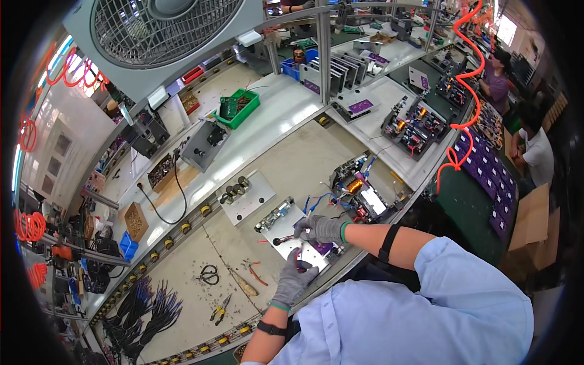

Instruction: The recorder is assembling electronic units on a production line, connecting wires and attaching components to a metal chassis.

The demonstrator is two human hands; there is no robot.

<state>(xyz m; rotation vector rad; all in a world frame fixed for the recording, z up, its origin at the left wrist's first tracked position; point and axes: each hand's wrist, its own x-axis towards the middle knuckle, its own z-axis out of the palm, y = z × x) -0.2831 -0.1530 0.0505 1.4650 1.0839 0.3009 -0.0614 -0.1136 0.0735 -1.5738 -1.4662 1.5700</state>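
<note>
A silver metal panel (286,250) with a purple label lies on the bench in front of me, a connector block along its far left edge. My gloved right hand (322,230) reaches over it, fingertips pinched on a dark wire lead (286,239) that ends in a black round part on the panel. My gloved left hand (293,278) is at the panel's near edge, fingers curled round a small dark thing mostly hidden by the glove. Just beyond my right hand stands an open circuit assembly (356,185) with a copper coil; blue wires run from it toward the panel.
Left on the bench lie black-handled scissors (210,275), yellow-black pliers (221,309), red-handled pliers (255,273), a wooden-handled tool (246,286) and wire bundles (149,310). Another panel (249,204) lies farther off. A green bin (246,112) stands behind; a red coiled hose (477,109) hangs right.
</note>
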